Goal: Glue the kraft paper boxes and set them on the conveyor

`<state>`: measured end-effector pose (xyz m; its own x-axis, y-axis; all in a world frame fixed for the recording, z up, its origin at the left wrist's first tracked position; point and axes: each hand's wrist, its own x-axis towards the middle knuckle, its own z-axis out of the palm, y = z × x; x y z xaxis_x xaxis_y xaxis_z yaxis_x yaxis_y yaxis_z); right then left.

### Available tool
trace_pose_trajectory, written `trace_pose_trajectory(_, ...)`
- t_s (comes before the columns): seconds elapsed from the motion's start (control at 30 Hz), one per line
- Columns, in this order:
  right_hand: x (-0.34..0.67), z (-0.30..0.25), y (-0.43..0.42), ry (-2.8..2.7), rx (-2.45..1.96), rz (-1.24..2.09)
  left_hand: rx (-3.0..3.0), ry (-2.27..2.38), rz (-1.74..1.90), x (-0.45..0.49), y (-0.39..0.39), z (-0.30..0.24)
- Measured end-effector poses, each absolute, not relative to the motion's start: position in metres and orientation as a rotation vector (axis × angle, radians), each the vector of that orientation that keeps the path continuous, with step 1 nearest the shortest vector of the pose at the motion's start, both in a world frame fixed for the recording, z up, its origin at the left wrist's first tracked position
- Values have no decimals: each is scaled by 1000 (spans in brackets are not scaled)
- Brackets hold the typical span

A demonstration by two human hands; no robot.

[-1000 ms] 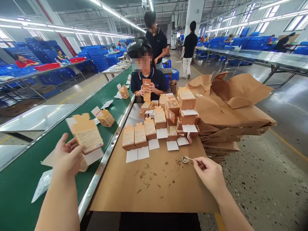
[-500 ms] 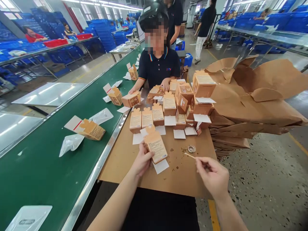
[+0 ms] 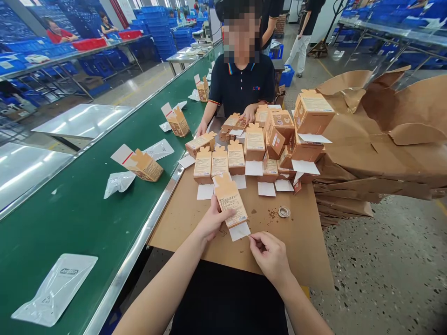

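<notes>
My left hand (image 3: 211,219) grips a kraft-brown carton (image 3: 228,202), which tilts over the brown paper table cover (image 3: 296,246). A white card (image 3: 239,231) sticks out from the carton's lower end. My right hand (image 3: 270,256) pinches a thin wooden stick (image 3: 252,237), its tip at the card's edge. To the right lies a small round metal dish (image 3: 284,212) beside scattered brown specks (image 3: 272,215). Rows of similar cartons (image 3: 236,157) stand just beyond my left hand, with white cards lying before them.
A co-worker's hand (image 3: 249,113) rests on cartons across the table. To the left runs a green conveyor belt (image 3: 70,223) carrying cartons and plastic sachets (image 3: 54,291). Flattened kraft cardboard (image 3: 380,139) is stacked at right. Blue crates fill the background.
The carton has moved from over the belt to in front of me on the table. My right hand has brought the stick from near the dish to the card. The view has tilted.
</notes>
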<state>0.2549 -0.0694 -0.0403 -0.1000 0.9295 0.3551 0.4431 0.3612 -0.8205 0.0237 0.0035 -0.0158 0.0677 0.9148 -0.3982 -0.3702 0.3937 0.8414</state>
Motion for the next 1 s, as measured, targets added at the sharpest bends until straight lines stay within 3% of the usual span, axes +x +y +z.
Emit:
trace_pose_trajectory(0.63, 324, -22, -117, -1458, -1330, 669, 992, 1223, 1057, 29, -44, -14)
trace_pose_trajectory(1.0, 312, -15, -118, -1457, -1313, 623, 1140, 1303, 1073, 40, -49, -29)
